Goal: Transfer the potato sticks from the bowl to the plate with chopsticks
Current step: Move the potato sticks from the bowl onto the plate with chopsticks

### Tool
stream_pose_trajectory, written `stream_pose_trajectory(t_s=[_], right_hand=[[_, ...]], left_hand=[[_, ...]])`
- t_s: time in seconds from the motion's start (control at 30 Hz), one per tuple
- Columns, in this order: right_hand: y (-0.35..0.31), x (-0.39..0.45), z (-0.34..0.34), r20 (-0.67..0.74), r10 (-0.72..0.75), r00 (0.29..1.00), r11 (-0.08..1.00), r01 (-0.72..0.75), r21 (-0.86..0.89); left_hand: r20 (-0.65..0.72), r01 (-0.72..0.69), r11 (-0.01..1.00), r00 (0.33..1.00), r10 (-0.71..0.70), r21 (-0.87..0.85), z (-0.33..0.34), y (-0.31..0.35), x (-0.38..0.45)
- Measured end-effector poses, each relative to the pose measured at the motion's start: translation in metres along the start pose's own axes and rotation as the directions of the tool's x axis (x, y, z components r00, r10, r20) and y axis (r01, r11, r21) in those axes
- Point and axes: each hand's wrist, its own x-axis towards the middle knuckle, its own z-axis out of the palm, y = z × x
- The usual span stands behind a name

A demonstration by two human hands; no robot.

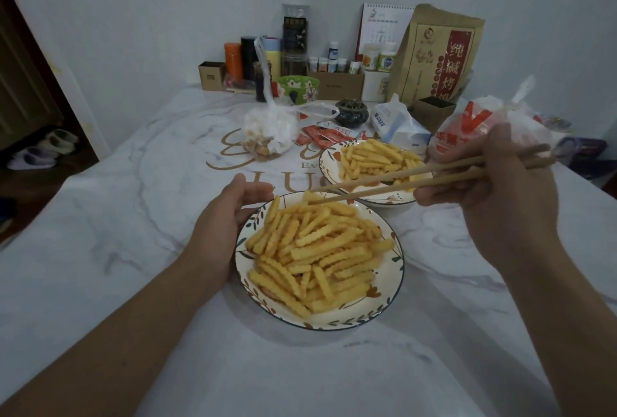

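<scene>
Right hand (pixel 494 203) hides chopsticks' (pixel 384 183) middle; far dish (pixel 329 169) partly covered.

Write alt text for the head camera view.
The right hand holds chopsticks with their tips over the near dish heaped with potato sticks, while the left hand steadies its rim. A second dish of sticks sits just behind.

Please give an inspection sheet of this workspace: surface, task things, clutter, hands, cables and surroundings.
Surface: marbled white table.
Task things: near dish and far dish both hold potato sticks; chopsticks reach over the near dish's far rim.
Clutter: plastic bags, tissue pack, sauce packets, bottles, boxes, paper bag behind.
Hands: left hand rests at the near dish's rim; right hand holds the chopsticks.
Cables: nothing seen.
Surroundings: white wall, slippers on floor at left.
</scene>
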Motion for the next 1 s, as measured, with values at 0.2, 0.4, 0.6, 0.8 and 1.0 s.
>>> stream_pose_trajectory(t_s=[0.2,0.4,0.6,0.8,1.0], right_hand=[[0.001,0.006,-0.01,-0.068,0.017,0.998,0.999,-0.014,0.045],[0.013,0.017,-0.032,-0.221,0.316,0.922,0.891,-0.209,0.402],[0.015,0.022,-0.032,-0.471,0.239,0.849,0.944,-0.089,0.318],[0.006,0.064,-0.012,-0.425,-0.001,0.905,0.994,-0.046,-0.101],[0.015,0.096,-0.011,-0.292,-0.088,0.952,0.913,-0.04,-0.405]], left_hand=[[-0.001,0.004,1.0,1.0,-0.004,-0.005,-0.001,0.001,-0.001],[0.01,-0.009,1.0,1.0,0.009,0.03,0.001,0.001,-0.003],[0.008,-0.012,1.0,1.0,0.012,0.02,0.0,-0.002,-0.001],[0.011,-0.028,0.997,1.0,0.028,0.074,0.002,0.001,-0.002],[-0.032,-0.03,0.99,0.999,0.035,0.139,0.002,0.0,-0.001]])
